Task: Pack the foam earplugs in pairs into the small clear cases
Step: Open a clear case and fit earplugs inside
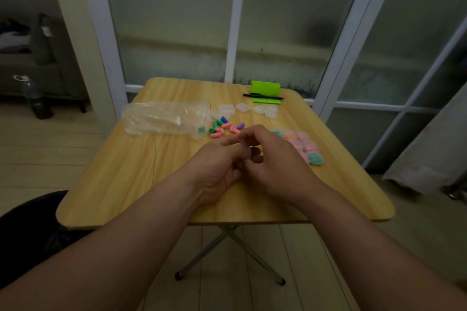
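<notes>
Head view: both hands meet over the middle of the table (121, 179). The left hand (217, 166) and right hand (275, 159) have their fingers curled in, pinching one small clear case (246, 153) between the fingertips. It shows a faint purple tint, and I cannot tell if its lid is closed.

At 11 o'clock from the hands lie the loose earplugs (225, 127), short foam cylinders with rounded tips. There are roughly a dozen, in pink, green, one blue and one purple.

At 12 o'clock sit the empty cases (243, 107) (four clearly, perhaps more). At 2 o'clock are about seven filled cases (302, 136). A plastic bag (161, 121) lies at 10 o'clock.
</notes>
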`<action>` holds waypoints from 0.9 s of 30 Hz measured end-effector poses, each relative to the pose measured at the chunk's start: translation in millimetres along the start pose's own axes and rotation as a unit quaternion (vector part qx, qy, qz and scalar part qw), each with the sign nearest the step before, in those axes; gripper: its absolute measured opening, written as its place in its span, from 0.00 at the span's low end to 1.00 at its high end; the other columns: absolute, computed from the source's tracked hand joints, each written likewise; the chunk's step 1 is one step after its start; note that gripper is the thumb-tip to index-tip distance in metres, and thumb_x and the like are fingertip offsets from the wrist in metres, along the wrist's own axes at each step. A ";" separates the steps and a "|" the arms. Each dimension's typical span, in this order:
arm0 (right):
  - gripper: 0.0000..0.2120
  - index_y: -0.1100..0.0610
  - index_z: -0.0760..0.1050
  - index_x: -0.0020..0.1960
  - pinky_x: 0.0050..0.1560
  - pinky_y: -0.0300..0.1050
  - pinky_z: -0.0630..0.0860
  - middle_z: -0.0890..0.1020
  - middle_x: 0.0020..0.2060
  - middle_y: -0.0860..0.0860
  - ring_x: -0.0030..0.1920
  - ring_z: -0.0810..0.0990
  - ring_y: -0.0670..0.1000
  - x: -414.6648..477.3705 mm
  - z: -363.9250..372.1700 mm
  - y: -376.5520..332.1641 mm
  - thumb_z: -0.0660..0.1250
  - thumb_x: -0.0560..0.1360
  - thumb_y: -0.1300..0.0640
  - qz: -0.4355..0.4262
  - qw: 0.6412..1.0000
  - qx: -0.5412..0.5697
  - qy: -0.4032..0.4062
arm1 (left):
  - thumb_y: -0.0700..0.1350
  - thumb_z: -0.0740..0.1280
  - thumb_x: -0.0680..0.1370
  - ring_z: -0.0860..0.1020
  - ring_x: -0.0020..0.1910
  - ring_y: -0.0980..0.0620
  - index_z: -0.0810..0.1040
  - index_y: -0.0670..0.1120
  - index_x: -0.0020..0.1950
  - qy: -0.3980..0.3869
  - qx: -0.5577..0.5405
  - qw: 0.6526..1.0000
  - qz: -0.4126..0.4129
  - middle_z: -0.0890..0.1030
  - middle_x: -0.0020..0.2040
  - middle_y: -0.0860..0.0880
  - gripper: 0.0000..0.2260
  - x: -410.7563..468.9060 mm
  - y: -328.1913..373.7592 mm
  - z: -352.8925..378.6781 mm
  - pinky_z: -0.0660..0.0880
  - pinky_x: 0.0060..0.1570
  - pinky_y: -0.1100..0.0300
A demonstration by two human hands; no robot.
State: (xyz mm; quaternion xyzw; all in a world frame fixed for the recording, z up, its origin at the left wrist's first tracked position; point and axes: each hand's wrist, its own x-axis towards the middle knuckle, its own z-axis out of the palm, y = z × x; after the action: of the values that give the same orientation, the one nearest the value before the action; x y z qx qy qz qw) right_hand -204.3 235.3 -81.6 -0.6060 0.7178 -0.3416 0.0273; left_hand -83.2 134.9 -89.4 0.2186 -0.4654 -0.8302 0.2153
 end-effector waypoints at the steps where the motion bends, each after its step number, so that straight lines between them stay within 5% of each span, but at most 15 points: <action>1: 0.20 0.43 0.73 0.67 0.57 0.46 0.82 0.80 0.59 0.40 0.60 0.79 0.41 -0.5 -1.8 0.5 0.74 0.78 0.51 0.001 1.000 0.003 0.003 | 0.32 0.62 0.82 0.84 0.51 0.47 0.79 0.38 0.67 -0.005 -0.007 1.000 -0.009 0.83 0.54 0.38 0.15 -0.6 0.7 1.0 0.84 0.53 0.52; 6: 0.24 0.44 0.72 0.71 0.55 0.28 0.75 0.79 0.62 0.41 0.62 0.77 0.38 -4.3 -8.6 5.7 0.76 0.78 0.48 0.004 1.000 0.016 0.007 | 0.37 0.59 0.86 0.80 0.65 0.39 0.76 0.35 0.71 -0.020 0.007 0.999 -0.045 0.80 0.50 0.40 0.15 0.3 1.4 0.9 0.74 0.71 0.42; 10: 0.27 0.45 0.71 0.73 0.55 0.26 0.73 0.78 0.63 0.39 0.63 0.75 0.37 -4.2 -7.9 7.9 0.76 0.77 0.47 0.006 1.000 -0.002 -0.007 | 0.36 0.59 0.86 0.86 0.54 0.45 0.78 0.38 0.69 0.006 0.029 0.999 -0.030 0.83 0.47 0.41 0.14 0.0 0.7 3.0 0.84 0.53 0.52; 14: 0.24 0.45 0.73 0.72 0.60 0.37 0.77 0.80 0.61 0.40 0.62 0.77 0.40 0.6 -7.2 10.7 0.74 0.79 0.49 0.000 0.999 -0.041 -0.007 | 0.37 0.62 0.85 0.85 0.54 0.46 0.79 0.40 0.67 0.020 0.067 0.997 -0.016 0.82 0.58 0.35 0.12 1.2 -2.4 6.6 0.84 0.56 0.48; 16: 0.23 0.46 0.74 0.72 0.60 0.33 0.73 0.80 0.61 0.41 0.62 0.77 0.41 4.3 -12.7 15.0 0.73 0.79 0.49 -0.001 0.998 -0.063 -0.016 | 0.39 0.63 0.85 0.83 0.58 0.42 0.79 0.41 0.67 0.018 0.062 0.998 -0.016 0.82 0.63 0.33 0.12 -0.2 -1.4 9.9 0.81 0.61 0.43; 20: 0.21 0.47 0.76 0.71 0.62 0.48 0.77 0.81 0.61 0.44 0.61 0.78 0.44 10.6 -32.0 38.9 0.72 0.80 0.46 0.024 0.994 -0.108 0.022 | 0.47 0.64 0.86 0.85 0.58 0.41 0.75 0.48 0.67 0.080 0.062 0.995 -0.001 0.81 0.60 0.39 0.10 2.5 6.8 11.4 0.83 0.58 0.47; 23: 0.19 0.46 0.76 0.71 0.62 0.50 0.78 0.80 0.63 0.44 0.62 0.77 0.46 9.6 -39.5 53.8 0.71 0.81 0.45 0.065 0.985 -0.157 -0.005 | 0.47 0.64 0.85 0.86 0.53 0.43 0.70 0.43 0.76 0.120 0.074 0.990 -0.009 0.82 0.59 0.38 0.20 5.3 11.4 6.0 0.85 0.50 0.52; 27: 0.16 0.44 0.78 0.68 0.68 0.53 0.73 0.81 0.62 0.42 0.64 0.76 0.46 8.0 -35.4 51.1 0.70 0.81 0.45 0.047 0.980 -0.190 -0.042 | 0.46 0.64 0.85 0.87 0.48 0.44 0.71 0.41 0.75 0.119 0.079 0.990 -0.015 0.84 0.54 0.39 0.19 5.3 12.9 5.8 0.86 0.47 0.52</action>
State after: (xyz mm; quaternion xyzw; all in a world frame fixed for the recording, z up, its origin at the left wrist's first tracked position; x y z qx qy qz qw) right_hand -265.9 246.0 -78.2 -0.5792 0.7958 -0.1714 -0.0425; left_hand -88.7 129.7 -76.4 0.3394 -0.4973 -0.7619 0.2389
